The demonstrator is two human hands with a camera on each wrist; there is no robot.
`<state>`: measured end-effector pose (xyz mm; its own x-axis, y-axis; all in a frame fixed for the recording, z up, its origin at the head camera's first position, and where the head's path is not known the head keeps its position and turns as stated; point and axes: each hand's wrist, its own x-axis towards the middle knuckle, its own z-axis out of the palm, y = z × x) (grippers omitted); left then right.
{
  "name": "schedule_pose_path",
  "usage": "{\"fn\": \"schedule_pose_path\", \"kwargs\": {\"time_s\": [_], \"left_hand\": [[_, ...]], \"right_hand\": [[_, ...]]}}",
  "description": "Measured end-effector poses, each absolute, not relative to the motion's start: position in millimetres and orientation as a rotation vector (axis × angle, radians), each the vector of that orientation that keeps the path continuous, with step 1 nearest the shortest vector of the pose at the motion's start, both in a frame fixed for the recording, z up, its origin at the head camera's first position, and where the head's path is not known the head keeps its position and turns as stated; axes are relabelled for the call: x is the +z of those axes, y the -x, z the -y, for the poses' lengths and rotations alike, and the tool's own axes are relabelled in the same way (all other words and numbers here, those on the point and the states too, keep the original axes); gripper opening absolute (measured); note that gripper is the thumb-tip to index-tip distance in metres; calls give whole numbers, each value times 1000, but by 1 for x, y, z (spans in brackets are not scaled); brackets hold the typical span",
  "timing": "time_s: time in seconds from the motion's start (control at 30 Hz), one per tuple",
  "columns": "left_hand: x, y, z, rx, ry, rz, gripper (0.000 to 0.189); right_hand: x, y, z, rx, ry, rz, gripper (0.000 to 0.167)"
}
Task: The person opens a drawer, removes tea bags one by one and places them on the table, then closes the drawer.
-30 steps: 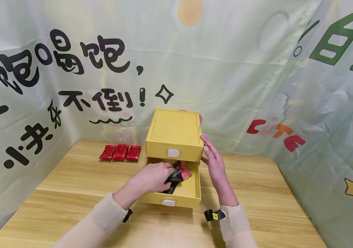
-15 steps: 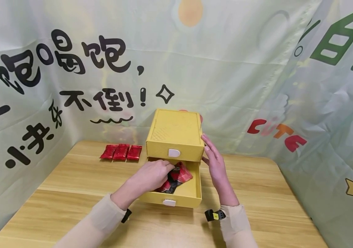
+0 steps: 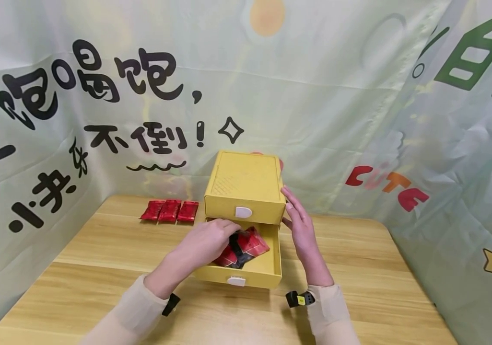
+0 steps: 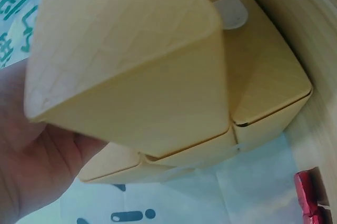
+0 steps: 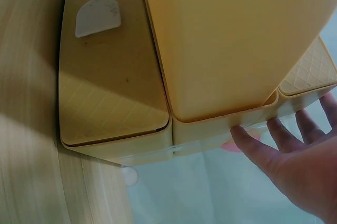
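At the left of my head feed, three red packets (image 3: 169,211) lie side by side on the counter (image 3: 99,249), just beside the yellow box. Next comes the left hand (image 3: 205,242), which I have reaching over the pulled-out drawer (image 3: 211,274); its fingers bend down behind the knuckles, their tips hidden, so I can't tell how far apart they are or whether they have hold of anything. Right beside them in that drawer lie more wrapped packets, a dark packet (image 3: 236,247) together with red wrappers (image 3: 254,243). I read the step in hand as sorting through these by touch. At the far right the right hand (image 3: 303,235) rests against the side of the yellow box (image 3: 246,177), its fingers spread and fairly straight, gripping nothing; my guess is that it steadies the box. From the right wrist I see the lower drawer (image 5: 105,66) pushed in. To my mind the next move calls for a clean pinch on one packet without dragging its neighbours, with the right hand bracing the box so the drawer doesn't shift
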<state>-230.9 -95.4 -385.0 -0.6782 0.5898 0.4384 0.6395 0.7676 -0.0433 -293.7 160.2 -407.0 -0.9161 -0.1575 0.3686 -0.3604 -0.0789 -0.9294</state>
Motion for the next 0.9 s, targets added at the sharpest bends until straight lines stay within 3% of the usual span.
{"fn": "schedule_pose_path", "kwargs": {"time_s": [0.57,0.73,0.9], "left_hand": [[-376,201,122,-314,954,2272,49],[-379,199,136,-357,979,2117,49],[-381,199,154,-406,999,1992,32]], "right_hand": [[-406,294,-160,2127,-568,2033,48],[-405,294,-160,2117,-573,2034,48],[-406,294,-160,2109,-573,2041,49]]}}
